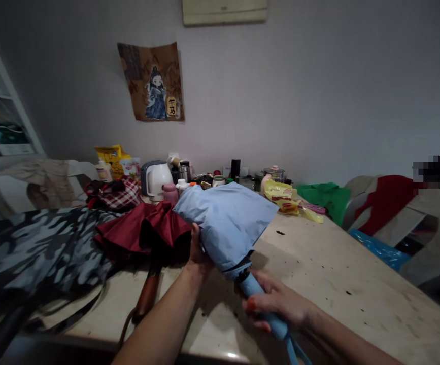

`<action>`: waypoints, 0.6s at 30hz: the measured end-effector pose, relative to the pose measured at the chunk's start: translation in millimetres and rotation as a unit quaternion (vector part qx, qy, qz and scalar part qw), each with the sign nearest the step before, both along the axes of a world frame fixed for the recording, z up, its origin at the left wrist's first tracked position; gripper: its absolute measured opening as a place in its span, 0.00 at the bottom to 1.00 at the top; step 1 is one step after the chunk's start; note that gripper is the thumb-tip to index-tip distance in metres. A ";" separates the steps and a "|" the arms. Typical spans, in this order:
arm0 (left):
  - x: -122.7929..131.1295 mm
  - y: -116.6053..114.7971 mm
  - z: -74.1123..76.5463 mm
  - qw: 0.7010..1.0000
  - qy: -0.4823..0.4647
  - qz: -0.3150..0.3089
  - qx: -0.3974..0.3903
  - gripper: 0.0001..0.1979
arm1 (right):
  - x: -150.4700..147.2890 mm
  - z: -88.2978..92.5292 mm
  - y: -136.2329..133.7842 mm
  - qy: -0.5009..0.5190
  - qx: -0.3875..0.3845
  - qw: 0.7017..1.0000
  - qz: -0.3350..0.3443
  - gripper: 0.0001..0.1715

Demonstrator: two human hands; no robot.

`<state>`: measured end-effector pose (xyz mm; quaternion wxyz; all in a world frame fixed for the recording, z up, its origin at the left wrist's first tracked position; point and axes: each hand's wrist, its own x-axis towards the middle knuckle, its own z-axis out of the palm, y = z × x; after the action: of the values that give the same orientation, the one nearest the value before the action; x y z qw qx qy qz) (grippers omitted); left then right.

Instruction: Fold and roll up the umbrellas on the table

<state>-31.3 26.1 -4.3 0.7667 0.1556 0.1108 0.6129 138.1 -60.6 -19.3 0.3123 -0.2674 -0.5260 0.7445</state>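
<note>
A light blue folding umbrella is held above the table, its canopy loosely folded and pointing away from me. My right hand is wrapped around its blue handle, from which a wrist strap hangs. Against the left side of the canopy, my left hand grips the fabric; its thumb shows, and the other fingers are hidden under the cloth. Just left of that hand lies a dark red umbrella with a brown handle. Farther left is a grey camouflage umbrella, with a dark handle and strap toward me.
Along the back of the table stand a white electric kettle, a pink bottle, several jars and a glass pot. Yellow packets lie at the right rear. Chairs with cloths flank the table. A plaid bag sits at left.
</note>
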 end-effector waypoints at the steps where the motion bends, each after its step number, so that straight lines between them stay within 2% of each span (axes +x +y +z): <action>1: -0.3 0.2 -3.2 1.000 0.010 -0.001 0.000 0.30 | -2.6 -6.1 -0.7 0.049 -0.029 0.998 0.022 0.18; 3: -0.2 0.1 -7.9 1.000 0.028 0.001 -0.003 0.30 | -6.6 -17.9 -1.1 0.145 -0.076 0.983 0.081 0.20; 5: 1.2 -0.9 -8.3 0.999 0.032 0.013 -0.006 0.26 | -9.0 -26.6 -0.5 0.210 -0.109 0.961 0.143 0.22; 7: 3.5 -2.3 -3.4 0.999 0.017 0.035 -0.002 0.19 | -10.0 -29.5 0.5 0.223 -0.118 0.954 0.163 0.22; 8: 4.5 -2.8 0.5 0.999 0.006 0.043 0.002 0.15 | -10.2 -28.2 0.8 0.207 -0.114 0.960 0.151 0.22; 11: 5.5 -1.5 14.0 1.000 -0.014 0.028 0.002 0.08 | -10.5 -13.5 -1.1 0.067 -0.079 0.994 0.040 0.24; 13: 4.3 1.9 20.8 1.000 -0.021 0.020 -0.005 0.07 | -9.4 1.4 -4.3 -0.068 -0.024 0.997 -0.039 0.25; 15: 2.9 5.9 24.6 0.999 -0.025 0.025 -0.009 0.07 | -6.1 14.9 -7.3 -0.183 0.079 0.975 -0.095 0.24; 18: 2.9 9.6 27.2 0.999 -0.016 0.024 -0.020 0.07 | 3.7 26.5 -6.8 -0.269 0.259 0.906 -0.200 0.20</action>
<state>-28.4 35.7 22.9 0.7562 0.1280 0.1142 0.6315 141.8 -67.4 7.2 0.3595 -0.4668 -0.6997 0.4041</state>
